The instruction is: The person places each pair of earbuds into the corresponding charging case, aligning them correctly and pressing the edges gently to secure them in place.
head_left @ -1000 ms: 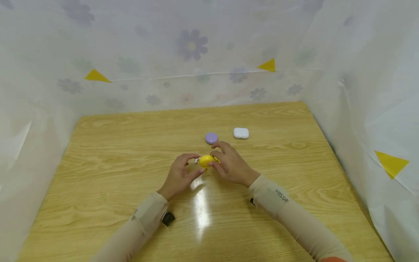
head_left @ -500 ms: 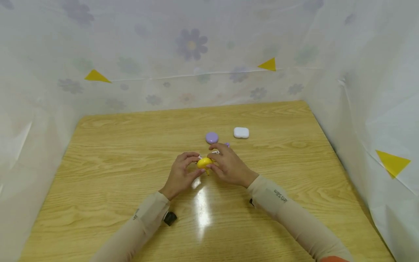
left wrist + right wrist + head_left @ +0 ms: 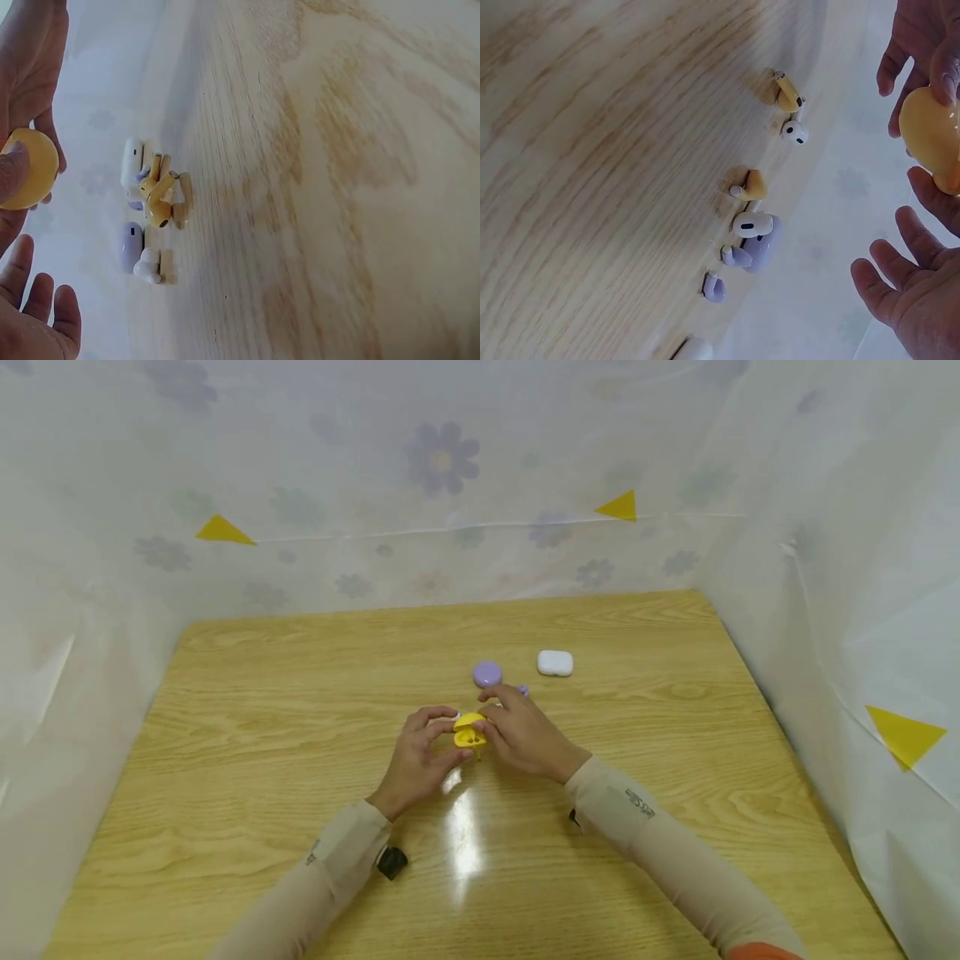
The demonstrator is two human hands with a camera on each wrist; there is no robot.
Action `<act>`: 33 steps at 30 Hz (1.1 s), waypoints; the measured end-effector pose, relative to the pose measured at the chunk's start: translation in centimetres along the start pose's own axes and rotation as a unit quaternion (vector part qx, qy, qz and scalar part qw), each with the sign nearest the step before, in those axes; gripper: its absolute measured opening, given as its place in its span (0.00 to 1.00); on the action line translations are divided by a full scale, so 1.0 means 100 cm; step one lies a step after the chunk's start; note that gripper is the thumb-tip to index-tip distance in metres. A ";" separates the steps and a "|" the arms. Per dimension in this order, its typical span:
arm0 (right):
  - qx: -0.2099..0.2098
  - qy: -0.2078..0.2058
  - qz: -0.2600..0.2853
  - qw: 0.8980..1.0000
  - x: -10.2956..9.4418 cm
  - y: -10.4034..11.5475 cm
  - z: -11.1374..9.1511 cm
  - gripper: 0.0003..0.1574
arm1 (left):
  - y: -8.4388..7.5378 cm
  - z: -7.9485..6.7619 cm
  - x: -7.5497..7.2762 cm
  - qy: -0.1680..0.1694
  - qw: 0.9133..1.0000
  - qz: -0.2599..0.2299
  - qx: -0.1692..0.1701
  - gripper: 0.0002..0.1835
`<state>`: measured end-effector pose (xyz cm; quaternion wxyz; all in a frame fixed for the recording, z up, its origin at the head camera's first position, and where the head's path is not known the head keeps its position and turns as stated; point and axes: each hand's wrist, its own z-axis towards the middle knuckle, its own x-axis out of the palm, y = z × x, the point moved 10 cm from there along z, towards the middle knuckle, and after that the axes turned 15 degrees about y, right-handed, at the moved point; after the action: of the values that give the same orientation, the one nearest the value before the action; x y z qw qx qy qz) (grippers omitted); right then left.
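Note:
A rounded yellow earbud case [image 3: 470,739] is held between both hands above the table, its lid raised and small slots showing inside. My left hand [image 3: 420,760] pinches its left side. On the right side, thumb and finger of my right hand [image 3: 528,739] hold the case, while other fingers of that hand spread out in the right wrist view. Loose earbuds lie on the wood below: yellow earbuds [image 3: 755,184], white earbuds [image 3: 795,133] and purple earbuds [image 3: 715,291]. The fingers partly cover them in the head view.
Beyond the hands sits a closed round purple case [image 3: 487,674], with a closed white case [image 3: 555,663] to its right. The wooden table [image 3: 300,677] is bounded at the back and sides by pale flowered sheeting [image 3: 442,568] bearing yellow triangles.
The yellow case was shut and lying flat in the hands. It has tilted, and its lid is now open toward the head camera. The hands have barely shifted.

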<state>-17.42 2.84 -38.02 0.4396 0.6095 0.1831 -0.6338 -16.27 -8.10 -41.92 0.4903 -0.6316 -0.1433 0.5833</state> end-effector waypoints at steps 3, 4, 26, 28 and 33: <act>0.005 0.001 0.006 1.000 -0.002 -0.002 0.001 0.08 | 0.003 0.000 0.000 0.000 1.000 -0.005 -0.010 0.15; 0.007 -0.002 0.008 1.000 -0.003 -0.003 0.001 0.08 | 0.004 0.000 -0.001 0.000 1.000 -0.006 -0.016 0.15; -0.001 0.087 -0.033 0.996 0.039 -0.013 0.007 0.11 | 0.020 0.001 -0.029 -0.037 0.997 -0.026 -0.058 0.16; -0.009 0.111 -0.043 0.993 0.050 -0.011 0.006 0.13 | 0.021 0.001 -0.028 -0.034 0.997 -0.027 -0.060 0.15; 0.000 0.177 -0.074 0.981 0.076 -0.012 0.003 0.15 | 0.022 0.002 -0.025 -0.026 0.997 -0.033 -0.066 0.15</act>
<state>-17.51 0.76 -45.37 0.3524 0.6968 0.3023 -0.5467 -17.99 -10.94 -42.08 0.4628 -0.6421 -0.2148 0.5722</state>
